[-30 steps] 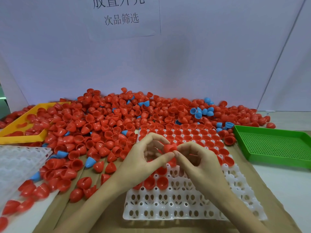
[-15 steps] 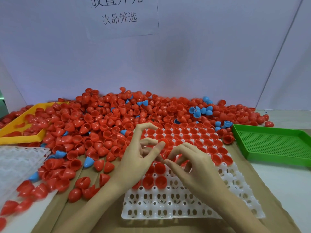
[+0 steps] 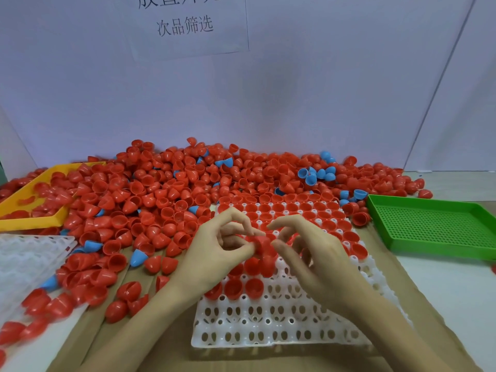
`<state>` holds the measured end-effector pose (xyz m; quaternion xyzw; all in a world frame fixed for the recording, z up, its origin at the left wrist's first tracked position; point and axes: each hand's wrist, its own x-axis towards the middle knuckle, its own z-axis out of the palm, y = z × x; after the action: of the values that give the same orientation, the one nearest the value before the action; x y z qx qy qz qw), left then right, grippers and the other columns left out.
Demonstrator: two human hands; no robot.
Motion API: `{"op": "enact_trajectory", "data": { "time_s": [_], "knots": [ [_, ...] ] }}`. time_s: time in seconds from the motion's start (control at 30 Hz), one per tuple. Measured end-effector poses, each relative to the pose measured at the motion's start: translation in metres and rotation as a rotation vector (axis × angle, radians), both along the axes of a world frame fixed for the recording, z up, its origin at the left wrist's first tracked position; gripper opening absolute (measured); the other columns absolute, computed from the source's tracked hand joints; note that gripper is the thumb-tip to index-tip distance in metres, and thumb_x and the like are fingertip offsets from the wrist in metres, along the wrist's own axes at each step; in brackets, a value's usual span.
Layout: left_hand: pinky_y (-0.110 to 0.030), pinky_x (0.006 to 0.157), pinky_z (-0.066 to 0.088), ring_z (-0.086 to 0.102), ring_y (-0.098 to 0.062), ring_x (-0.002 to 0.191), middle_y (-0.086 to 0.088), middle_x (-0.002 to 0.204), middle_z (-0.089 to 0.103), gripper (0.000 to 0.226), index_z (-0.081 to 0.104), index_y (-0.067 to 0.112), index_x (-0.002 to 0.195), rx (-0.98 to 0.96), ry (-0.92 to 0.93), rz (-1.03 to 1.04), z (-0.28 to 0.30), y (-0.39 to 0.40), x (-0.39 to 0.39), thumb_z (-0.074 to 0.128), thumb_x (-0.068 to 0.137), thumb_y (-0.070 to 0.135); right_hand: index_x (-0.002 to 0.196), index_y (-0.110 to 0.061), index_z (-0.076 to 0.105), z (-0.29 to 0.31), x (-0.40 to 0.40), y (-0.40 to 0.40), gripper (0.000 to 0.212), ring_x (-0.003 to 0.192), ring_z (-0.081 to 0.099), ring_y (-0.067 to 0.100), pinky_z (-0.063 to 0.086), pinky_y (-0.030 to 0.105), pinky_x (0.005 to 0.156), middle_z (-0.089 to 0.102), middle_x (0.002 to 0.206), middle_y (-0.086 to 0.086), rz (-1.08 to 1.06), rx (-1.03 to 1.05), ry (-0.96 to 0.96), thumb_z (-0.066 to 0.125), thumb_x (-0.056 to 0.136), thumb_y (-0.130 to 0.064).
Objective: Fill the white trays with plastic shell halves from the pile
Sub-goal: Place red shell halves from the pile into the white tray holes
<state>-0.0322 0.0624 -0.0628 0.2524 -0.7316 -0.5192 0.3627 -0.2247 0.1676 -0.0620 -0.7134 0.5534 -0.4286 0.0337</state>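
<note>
A white tray lies in front of me, its far rows filled with red shell halves and its near rows bare. My left hand pinches a red shell half between thumb and fingers just above the tray's middle. My right hand hovers right beside it, fingers loosely curled, its thumb tip against the shell and the index finger above it. The pile of red shell halves, with a few blue ones mixed in, spreads behind and to the left of the tray.
A second white tray sits at the left edge. A yellow tray holding red shells is at the far left. A green perforated tray lies to the right. A white wall closes the back.
My right hand has lifted from the tray cells back up to the shell in my left hand. My left hand has dropped slightly and stays closed on the red shell.
</note>
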Motion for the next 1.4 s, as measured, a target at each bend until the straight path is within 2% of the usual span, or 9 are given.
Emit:
{"op": "enact_trajectory", "data": {
  "time_s": [0.13, 0.23, 0.4, 0.6, 0.87, 0.97, 1.07, 1.27, 1.4],
  "knots": [
    [-0.028, 0.082, 0.062, 0.077, -0.016, 0.085, 0.004, 0.097, 0.078, 0.017, 0.070, 0.025, 0.095, -0.143, -0.141, 0.014, -0.001, 0.011, -0.002, 0.080, 0.091, 0.012, 0.119, -0.022, 0.064, 0.002, -0.009, -0.001, 0.017, 0.066, 0.065, 0.007, 0.044, 0.010, 0.058, 0.062, 0.088, -0.018, -0.085, -0.021, -0.039, 0.054, 0.106, -0.026],
    [-0.019, 0.082, 0.056, 0.073, -0.008, 0.090, 0.016, 0.091, 0.074, 0.018, 0.071, 0.034, 0.093, -0.425, -0.239, 0.069, -0.004, 0.020, -0.004, 0.081, 0.090, 0.019, 0.116, -0.020, 0.066, 0.000, -0.012, -0.002, 0.014, 0.066, 0.063, 0.009, 0.042, 0.011, 0.059, 0.063, 0.090, -0.017, -0.124, -0.003, -0.024, 0.057, 0.106, -0.019],
    [-0.028, 0.086, 0.048, 0.057, -0.008, 0.094, 0.020, 0.093, 0.063, 0.004, 0.070, 0.028, 0.096, -0.723, -0.346, 0.128, -0.007, 0.027, -0.007, 0.073, 0.097, 0.030, 0.114, -0.021, 0.068, -0.001, -0.012, -0.002, 0.014, 0.070, 0.063, 0.008, 0.046, 0.014, 0.064, 0.063, 0.095, -0.018, -0.124, 0.005, -0.012, 0.058, 0.106, -0.017],
    [-0.027, 0.095, 0.045, 0.054, -0.006, 0.100, 0.020, 0.101, 0.061, 0.021, 0.071, 0.027, 0.104, -0.825, -0.439, -0.096, -0.004, 0.025, -0.002, 0.068, 0.099, 0.048, 0.111, -0.019, 0.070, -0.001, -0.009, -0.001, 0.013, 0.071, 0.062, 0.008, 0.046, 0.013, 0.064, 0.060, 0.094, -0.022, -0.098, -0.006, 0.009, 0.059, 0.105, -0.014],
    [-0.030, 0.103, 0.045, 0.057, -0.003, 0.104, 0.022, 0.105, 0.062, 0.028, 0.073, 0.029, 0.107, -0.785, -0.445, -0.138, -0.004, 0.018, 0.000, 0.059, 0.102, 0.053, 0.109, -0.022, 0.070, 0.002, -0.015, -0.004, 0.014, 0.083, 0.063, 0.010, 0.048, 0.015, 0.069, 0.062, 0.100, -0.016, -0.158, 0.018, -0.007, 0.059, 0.105, -0.014],
    [-0.031, 0.094, 0.050, 0.060, -0.005, 0.105, 0.021, 0.105, 0.063, 0.033, 0.075, 0.026, 0.105, -0.710, -0.383, -0.115, -0.003, 0.013, 0.003, 0.054, 0.105, 0.052, 0.114, -0.024, 0.068, 0.008, -0.036, -0.010, 0.018, 0.096, 0.062, 0.002, 0.050, 0.013, 0.081, 0.060, 0.110, -0.016, -0.293, 0.032, 0.003, 0.057, 0.106, -0.013],
    [-0.030, 0.093, 0.051, 0.062, -0.007, 0.104, 0.021, 0.102, 0.065, 0.032, 0.075, 0.024, 0.101, -0.633, -0.297, -0.041, -0.002, 0.003, 0.008, 0.053, 0.105, 0.047, 0.117, -0.012, 0.068, 0.015, -0.079, -0.021, 0.028, 0.101, 0.060, 0.009, 0.050, 0.025, 0.092, 0.064, 0.117, 0.000, -0.604, 0.040, 0.025, 0.054, 0.100, 0.005],
    [-0.028, 0.096, 0.050, 0.062, -0.007, 0.108, 0.022, 0.104, 0.063, 0.036, 0.076, 0.025, 0.097, -0.645, -0.294, 0.001, -0.002, -0.003, 0.013, 0.051, 0.107, 0.049, 0.125, -0.018, 0.073, 0.000, -0.132, -0.023, 0.032, 0.109, 0.066, 0.028, 0.053, 0.039, 0.087, 0.072, 0.124, 0.007, -0.866, 0.413, 0.168, 0.069, 0.095, -0.006],
    [-0.023, 0.101, 0.046, 0.058, -0.004, 0.114, 0.023, 0.110, 0.058, 0.038, 0.075, 0.025, 0.097, -0.737, -0.308, 0.005, -0.003, -0.003, 0.012, 0.049, 0.107, 0.050, 0.125, -0.020, 0.071, -0.011, -0.133, -0.031, 0.028, 0.108, 0.068, 0.029, 0.055, 0.039, 0.082, 0.073, 0.119, 0.005, -0.957, 0.409, 0.303, 0.068, 0.097, -0.013]
  ]
}}
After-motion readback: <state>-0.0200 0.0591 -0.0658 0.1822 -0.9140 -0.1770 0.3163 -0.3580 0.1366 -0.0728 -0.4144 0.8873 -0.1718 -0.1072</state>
